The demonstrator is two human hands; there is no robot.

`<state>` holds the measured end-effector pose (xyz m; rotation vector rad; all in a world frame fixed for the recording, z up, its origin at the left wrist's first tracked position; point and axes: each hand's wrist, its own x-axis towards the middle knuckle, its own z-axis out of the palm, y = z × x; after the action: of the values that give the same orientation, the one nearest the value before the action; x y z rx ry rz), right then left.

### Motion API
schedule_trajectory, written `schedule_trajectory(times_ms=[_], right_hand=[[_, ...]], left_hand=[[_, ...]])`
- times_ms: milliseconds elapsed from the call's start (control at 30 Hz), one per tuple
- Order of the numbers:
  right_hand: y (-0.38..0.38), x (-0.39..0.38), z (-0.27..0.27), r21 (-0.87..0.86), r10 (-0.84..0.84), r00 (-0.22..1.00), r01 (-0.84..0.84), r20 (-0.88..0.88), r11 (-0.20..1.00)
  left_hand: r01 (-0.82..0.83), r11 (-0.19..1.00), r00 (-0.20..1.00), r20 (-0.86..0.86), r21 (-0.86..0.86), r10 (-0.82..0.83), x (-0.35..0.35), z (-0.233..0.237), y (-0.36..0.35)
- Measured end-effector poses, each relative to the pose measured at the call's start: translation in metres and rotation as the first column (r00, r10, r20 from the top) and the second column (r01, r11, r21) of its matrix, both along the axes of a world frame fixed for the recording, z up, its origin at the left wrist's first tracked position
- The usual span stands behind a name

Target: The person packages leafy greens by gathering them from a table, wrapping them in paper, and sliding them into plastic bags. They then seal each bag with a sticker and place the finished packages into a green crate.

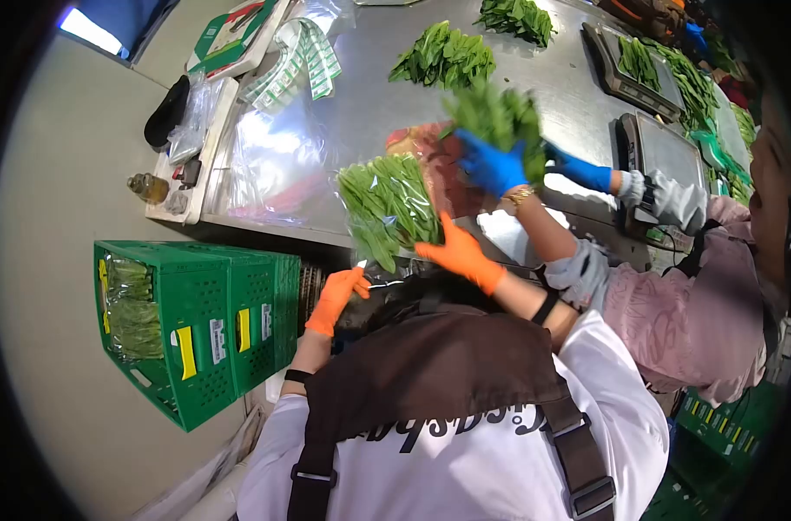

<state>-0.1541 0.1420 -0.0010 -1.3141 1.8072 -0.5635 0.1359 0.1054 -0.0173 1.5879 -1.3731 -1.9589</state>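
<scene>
A clear bag of leafy greens [388, 201] lies tilted at the table's near edge, its lower end reaching over the edge. My right hand [465, 253], in an orange glove, grips the bag's lower right corner, thumb over its face and a finger stretched up along its side. Beside the bag's lower left end, my orange-gloved left hand [335, 300] is closed with a small white piece [362, 263] at its fingertips. What that piece is, I cannot tell.
On my right, a co-worker's blue-gloved hands [495, 163] hold a blurred bunch of greens [504, 117]. Scales [669, 152] stand beyond. Loose bunches [443, 56], a label strip [296, 61] and clear bags [265, 161] lie on the metal table. Green crates [196, 326] stand at left.
</scene>
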Motion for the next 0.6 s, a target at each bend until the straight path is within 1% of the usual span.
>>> schedule_trajectory(times_ms=[33, 67, 100, 133, 167, 200, 233, 300, 333, 367, 400, 433, 467, 533, 567, 600], right_hand=[[0.020, 0.008, -0.006, -0.182, 0.032, 0.947, -0.095, -0.320, 0.979], [0.027, 0.007, -0.021, -0.294, -0.001, 0.945, -0.101, -0.327, 0.950], [0.031, 0.010, -0.023, -0.399, -0.030, 0.943, -0.111, -0.331, 0.910], [0.027, 0.016, -0.028, -0.351, -0.082, 0.984, 0.021, -0.159, 0.936], [0.019, 0.022, -0.034, -0.277, -0.145, 0.989, 0.143, 0.015, 0.950], [0.010, 0.027, -0.016, -0.283, -0.163, 0.981, 0.188, 0.107, 0.940], [0.003, 0.026, -0.026, -0.320, -0.128, 0.969, 0.193, 0.214, 0.928], [0.006, 0.029, 0.034, -0.117, -0.227, 0.877, 0.301, 0.423, 0.946], [0.013, 0.016, 0.018, -0.050, -0.236, 0.885, 0.278, 0.401, 0.959], [0.029, -0.002, -0.002, 0.021, -0.245, 0.893, 0.256, 0.377, 0.966], [0.048, -0.014, -0.011, 0.153, -0.299, 0.898, 0.263, 0.322, 0.953], [0.061, -0.017, -0.013, 0.277, -0.343, 0.903, 0.271, 0.260, 0.922], [0.072, -0.017, -0.014, 0.287, -0.340, 0.905, 0.265, 0.257, 0.920], [0.103, -0.002, 0.002, 0.189, -0.450, 0.833, 0.409, 0.321, 0.893], [0.108, 0.012, 0.005, -0.067, -0.411, 0.889, 0.431, 0.202, 0.900], [0.108, 0.024, 0.011, -0.141, -0.418, 0.891, 0.443, 0.175, 0.885]], left_hand=[[0.050, 0.998, 0.996, -0.074, 0.049, -0.047, 0.001, -0.001, 0.000], [0.029, 0.999, 0.999, -0.040, 0.029, -0.028, -0.001, 0.002, 0.002], [0.005, 1.000, 1.000, -0.006, 0.012, -0.005, -0.001, 0.004, 0.003], [0.004, 1.000, 1.000, -0.010, 0.019, -0.004, 0.006, -0.005, 0.000], [0.012, 0.999, 0.999, -0.045, -0.036, -0.014, 0.015, -0.019, -0.005], [0.018, 0.996, 0.997, -0.076, -0.089, -0.024, 0.023, -0.029, -0.008], [-0.086, 0.995, 0.979, -0.188, -0.045, 0.076, 0.017, -0.007, -0.006], [-0.078, 0.997, 0.986, -0.147, -0.007, 0.076, 0.021, 0.011, -0.011], [-0.084, 0.996, 0.986, -0.145, 0.007, 0.084, 0.022, 0.016, -0.015], [-0.017, 1.000, 0.997, -0.077, 0.026, 0.019, 0.024, 0.018, -0.015], [0.053, 0.997, 0.999, -0.009, 0.057, -0.053, 0.027, 0.017, -0.011], [0.105, 0.992, 0.994, 0.000, 0.076, -0.106, 0.027, 0.014, -0.006], [0.094, 0.991, 0.996, -0.014, 0.094, -0.093, 0.027, 0.011, -0.002], [0.078, 0.987, 0.997, -0.020, 0.137, -0.076, 0.034, 0.006, 0.010], [0.057, 0.985, 0.996, -0.071, 0.161, -0.046, 0.037, 0.005, 0.011], [0.038, 0.982, 0.993, -0.120, 0.185, -0.015, 0.039, 0.003, 0.012]])
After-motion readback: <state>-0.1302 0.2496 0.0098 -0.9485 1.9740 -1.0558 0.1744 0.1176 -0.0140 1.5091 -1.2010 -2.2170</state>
